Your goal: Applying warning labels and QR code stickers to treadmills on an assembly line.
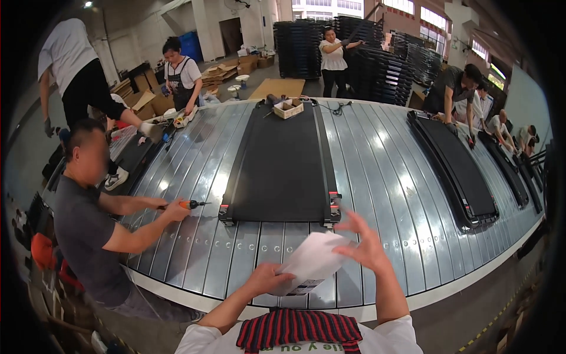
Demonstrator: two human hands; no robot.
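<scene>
White and faintly glossy, the sheet point(317, 253) is hanging between the two hands, above the near part of the metal table point(386, 177) and just short of the treadmill point(280, 165). The left hand point(268, 278) is pinching its left edge, thumb on top. The right hand point(367, 245) is standing wide, fingers spreading apart, with its thumb at the sheet's right edge; whether that thumb is pressing or only brushing it, I cannot tell.

Judging from this view, the handling is standing partway: the sheet is already being held up, but it is not yet lying on anything, and nothing is showing it fixed or put away. The treadmill is lying flat with its belt in place and end pieces sitting at both near corners, so its main assembly is looking done. A box point(289, 108) is resting on its far end, and a co-worker point(82, 200) at the left is holding a driver point(190, 204), which is suggesting unfinished work nearby.

The sheet is looking thin and pliant, tilting toward the wearer and carrying dark print along its lower edge. Whether it is forming a single leaf or a flat bag is not showing.
</scene>
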